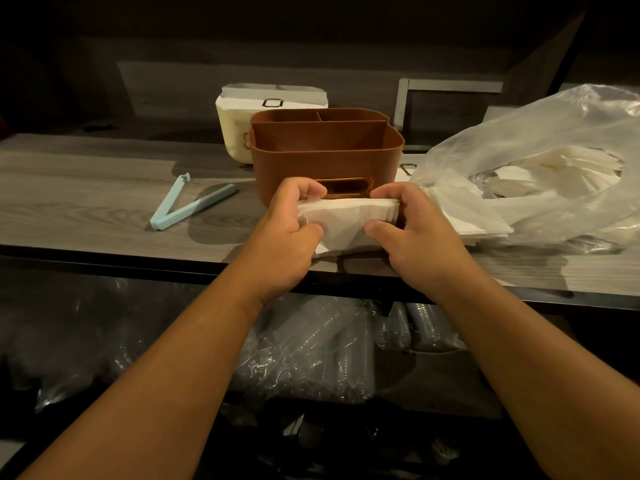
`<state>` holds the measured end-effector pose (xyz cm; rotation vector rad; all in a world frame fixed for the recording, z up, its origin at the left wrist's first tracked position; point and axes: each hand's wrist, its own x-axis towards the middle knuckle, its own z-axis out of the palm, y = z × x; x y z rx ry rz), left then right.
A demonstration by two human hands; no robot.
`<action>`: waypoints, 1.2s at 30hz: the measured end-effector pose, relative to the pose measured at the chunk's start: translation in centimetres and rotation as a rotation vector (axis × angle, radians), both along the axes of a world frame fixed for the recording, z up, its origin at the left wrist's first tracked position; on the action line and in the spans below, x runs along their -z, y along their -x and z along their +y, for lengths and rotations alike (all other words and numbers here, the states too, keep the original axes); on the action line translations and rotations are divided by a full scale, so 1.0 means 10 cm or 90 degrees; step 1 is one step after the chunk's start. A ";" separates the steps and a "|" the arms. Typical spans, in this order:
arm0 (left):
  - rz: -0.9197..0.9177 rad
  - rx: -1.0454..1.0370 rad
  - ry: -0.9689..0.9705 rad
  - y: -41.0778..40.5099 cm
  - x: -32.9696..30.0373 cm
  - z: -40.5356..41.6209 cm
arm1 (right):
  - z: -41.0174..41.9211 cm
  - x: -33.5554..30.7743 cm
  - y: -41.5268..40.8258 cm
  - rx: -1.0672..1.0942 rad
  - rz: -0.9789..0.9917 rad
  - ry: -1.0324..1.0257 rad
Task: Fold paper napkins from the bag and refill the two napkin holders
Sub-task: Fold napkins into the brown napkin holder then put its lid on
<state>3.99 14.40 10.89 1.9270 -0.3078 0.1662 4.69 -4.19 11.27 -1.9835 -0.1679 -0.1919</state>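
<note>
My left hand (289, 233) and my right hand (414, 233) grip the two ends of a stack of white napkins (346, 220), folded over, just in front of the brown napkin holder (325, 157). The holder's compartments look empty from here. Behind it stands a cream napkin holder (235, 133) with white napkins showing at its top. To the right a clear plastic bag (540, 161) lies open, with loose white napkins (467, 209) spilling from its mouth onto the counter.
A light blue bag clip (188, 202) lies open on the grey wood counter (86, 188) to the left. A metal frame (403, 105) stands at the back right. Below the counter edge, a shelf holds sleeves of plastic cups (329, 348) in wrap.
</note>
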 end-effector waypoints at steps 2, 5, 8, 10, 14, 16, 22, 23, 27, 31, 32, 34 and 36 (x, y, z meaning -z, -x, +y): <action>-0.033 -0.018 0.007 0.03 0.03 -0.01 | -0.02 0.00 -0.01 0.004 0.000 -0.019; -0.081 -0.020 -0.009 0.05 0.07 -0.04 | -0.04 -0.01 0.00 -0.016 0.012 -0.033; -0.045 -0.019 -0.049 0.02 0.06 -0.05 | -0.04 0.00 -0.01 -0.024 0.024 -0.009; -0.036 -0.022 -0.064 0.01 0.05 -0.07 | -0.03 0.00 -0.02 -0.013 0.028 0.008; -0.026 -0.029 -0.035 0.02 0.03 -0.06 | 0.00 -0.01 -0.03 0.012 0.049 -0.020; -0.012 -0.027 -0.012 0.02 -0.02 -0.02 | -0.01 -0.06 -0.02 0.015 0.064 -0.072; -0.038 -0.055 0.052 -0.03 -0.67 0.13 | -0.01 -0.66 -0.07 -0.047 -0.019 -0.131; -0.039 -0.071 0.061 -0.07 -0.83 0.15 | 0.01 -0.81 -0.15 -0.038 -0.047 -0.115; -0.010 -0.133 -0.007 -0.32 -1.39 0.17 | 0.16 -1.31 -0.67 0.008 -0.096 0.070; 0.108 -0.122 -0.183 -0.51 -1.58 0.18 | 0.38 -1.51 -1.10 -0.032 -0.090 0.305; 0.130 -0.121 -0.220 -0.55 -1.59 0.19 | 0.44 -1.50 -1.17 -0.047 -0.091 0.349; 0.156 -0.111 -0.281 -0.59 -1.60 0.21 | 0.58 -1.47 -1.27 -0.079 -0.096 0.427; 0.153 -0.109 -0.377 -0.65 -1.57 0.25 | 0.69 -1.41 -1.34 -0.100 -0.109 0.474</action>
